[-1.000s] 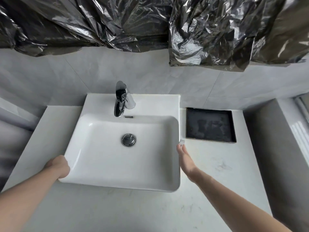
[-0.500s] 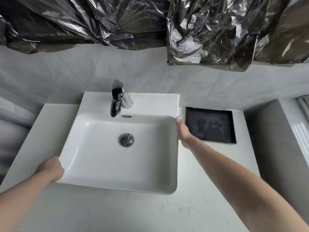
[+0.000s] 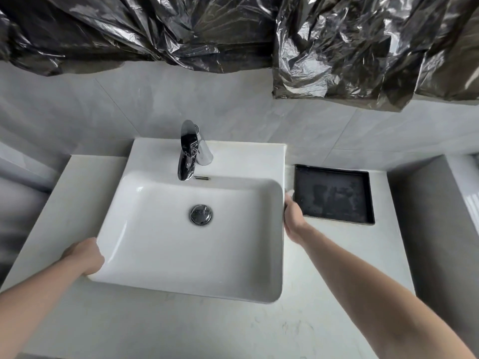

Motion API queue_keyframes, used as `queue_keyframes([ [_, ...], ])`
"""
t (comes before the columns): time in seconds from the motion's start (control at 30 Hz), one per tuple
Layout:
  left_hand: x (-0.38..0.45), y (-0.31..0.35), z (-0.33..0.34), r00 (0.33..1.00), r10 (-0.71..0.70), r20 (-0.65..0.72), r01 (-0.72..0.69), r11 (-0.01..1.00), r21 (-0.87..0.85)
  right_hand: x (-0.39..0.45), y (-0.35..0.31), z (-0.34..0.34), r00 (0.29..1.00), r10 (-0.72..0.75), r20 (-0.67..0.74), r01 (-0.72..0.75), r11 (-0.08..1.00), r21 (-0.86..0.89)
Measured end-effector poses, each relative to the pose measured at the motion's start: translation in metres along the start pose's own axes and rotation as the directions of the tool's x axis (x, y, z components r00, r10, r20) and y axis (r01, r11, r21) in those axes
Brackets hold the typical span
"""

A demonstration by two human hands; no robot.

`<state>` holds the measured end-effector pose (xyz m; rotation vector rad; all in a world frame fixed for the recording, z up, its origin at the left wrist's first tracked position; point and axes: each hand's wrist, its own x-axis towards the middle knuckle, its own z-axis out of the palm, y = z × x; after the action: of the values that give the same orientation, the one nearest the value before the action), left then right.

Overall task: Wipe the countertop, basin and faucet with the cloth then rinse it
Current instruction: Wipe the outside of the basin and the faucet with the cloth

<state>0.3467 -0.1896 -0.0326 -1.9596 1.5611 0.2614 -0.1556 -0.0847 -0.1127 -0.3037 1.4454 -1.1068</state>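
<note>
Right hand (image 3: 293, 216) is pinching a scrap of white cloth (image 3: 290, 192) against the basin (image 3: 160, 255) wall — left hand (image 3: 85, 255) is curling round its corner; black tray (image 3: 334, 194) is sitting empty.

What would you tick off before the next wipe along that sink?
1. Cloth in the right hand: ok, a pale bit shows at the fingertips.
2. Left hand steady on the basin's near-left corner: ok.
3. Gap between the basin and the black tray free for wiping: ok.
4. Faucet off: ok, no water visible.
5. Counter clean: not ok, faint marks near the front.
6. Cloth wet enough: cannot tell.
</note>
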Motion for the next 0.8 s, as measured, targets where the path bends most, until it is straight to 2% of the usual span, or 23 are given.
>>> queue_keyframes([
  [0.13,-0.004,0.002,-0.001,1.0,0.001,0.001,-0.001,1.0,0.006,-0.061,0.053,-0.004,0.999,0.036,0.028,-0.033,0.994,-0.101],
  [0.23,-0.007,0.001,0.0,1.0,0.01,-0.005,-0.01,1.0,0.005,-0.109,0.09,-0.001,0.998,0.043,0.035,-0.041,0.997,-0.059],
  [0.43,-0.007,-0.005,0.004,0.999,0.041,-0.033,-0.041,0.999,0.007,-0.172,0.123,0.001,0.991,0.115,-0.063,-0.12,0.989,-0.09],
  [0.53,-0.006,-0.01,0.008,0.996,0.056,-0.064,-0.058,0.998,-0.016,-0.175,0.118,0.005,0.993,0.089,-0.083,-0.097,0.992,-0.087],
  [0.63,-0.009,-0.011,0.009,0.995,0.067,-0.08,-0.071,0.996,-0.053,-0.156,0.103,0.011,0.998,-0.04,-0.057,0.033,0.992,-0.121],
  [0.8,-0.01,-0.013,0.014,0.994,0.068,-0.085,-0.079,0.987,-0.137,-0.1,0.044,0.021,0.981,-0.158,-0.113,0.111,0.935,-0.338],
])
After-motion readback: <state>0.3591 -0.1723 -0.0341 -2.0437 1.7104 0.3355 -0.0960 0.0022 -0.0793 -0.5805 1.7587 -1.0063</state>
